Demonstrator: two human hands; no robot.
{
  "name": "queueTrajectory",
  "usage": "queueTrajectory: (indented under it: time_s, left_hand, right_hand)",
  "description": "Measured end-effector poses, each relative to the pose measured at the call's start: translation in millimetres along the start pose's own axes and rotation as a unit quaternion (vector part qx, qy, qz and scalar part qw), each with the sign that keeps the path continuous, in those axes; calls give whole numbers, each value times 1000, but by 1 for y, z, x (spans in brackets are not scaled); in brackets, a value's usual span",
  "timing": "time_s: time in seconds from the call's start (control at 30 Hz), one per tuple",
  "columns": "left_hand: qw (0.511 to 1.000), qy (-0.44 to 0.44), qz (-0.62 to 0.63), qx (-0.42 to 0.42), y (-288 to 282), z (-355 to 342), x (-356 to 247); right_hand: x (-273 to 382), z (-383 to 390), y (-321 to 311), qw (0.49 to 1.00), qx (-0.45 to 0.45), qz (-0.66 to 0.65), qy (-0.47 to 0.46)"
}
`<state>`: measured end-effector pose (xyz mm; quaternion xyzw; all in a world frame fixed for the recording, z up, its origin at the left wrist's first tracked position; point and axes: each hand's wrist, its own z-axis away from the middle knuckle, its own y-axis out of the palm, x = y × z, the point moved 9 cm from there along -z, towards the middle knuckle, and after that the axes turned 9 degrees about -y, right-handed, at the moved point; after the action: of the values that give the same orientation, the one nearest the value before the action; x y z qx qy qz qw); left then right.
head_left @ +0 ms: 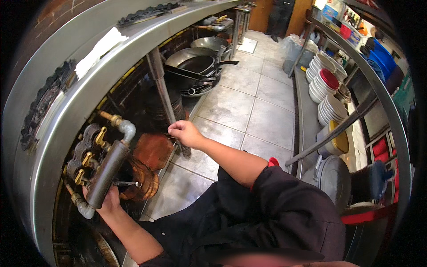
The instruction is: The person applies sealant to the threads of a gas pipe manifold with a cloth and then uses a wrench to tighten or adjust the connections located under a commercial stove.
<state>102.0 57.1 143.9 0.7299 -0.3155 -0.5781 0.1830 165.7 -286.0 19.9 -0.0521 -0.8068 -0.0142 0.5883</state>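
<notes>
Under the curved steel counter edge (89,89), on the person's left, a dark cylindrical gas pipe (106,173) runs slantwise, grimy and dull brown, with grey elbow fittings at its top and bottom ends and a row of small brass valve handles (86,159) just beside it. The left hand (108,199) reaches in behind the lower part of this pipe; the pipe hides most of its fingers, so I cannot tell whether they are curled on anything or loose. Just right of the pipe sits a stack of round, rust-coloured rings (144,180), with a thin metal rod pointing toward them. The right hand (184,132) is higher and further out, fingers closed together around a slim upright steel leg (162,93) that supports the counter. Beyond that leg, several dark woks (195,64) lie nested on the lower shelf. Pale floor tiles (249,102) fill the middle, and on the right a steel shelf (304,111) carries stacks of white bowls (322,73), well apart from both hands.
</notes>
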Motion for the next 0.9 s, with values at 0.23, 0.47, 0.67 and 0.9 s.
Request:
queueTrajectory:
  time_s: [0.23,0.47,0.67,0.9]
  left_hand:
    - [995,29,-90,-12,13,15,-16]
    - [992,-47,33,116,8,11,-5]
    - [984,-34,-62,-161,-26,13,10]
    - [997,-39,52,32,14,10,4]
  right_hand:
    - [0,4,-11,999,-5,37,21]
    - [-19,4,2,998,18,1,57]
    - [-20,10,5,996,39,63,45]
    - [-32,14,11,992,69,58,94]
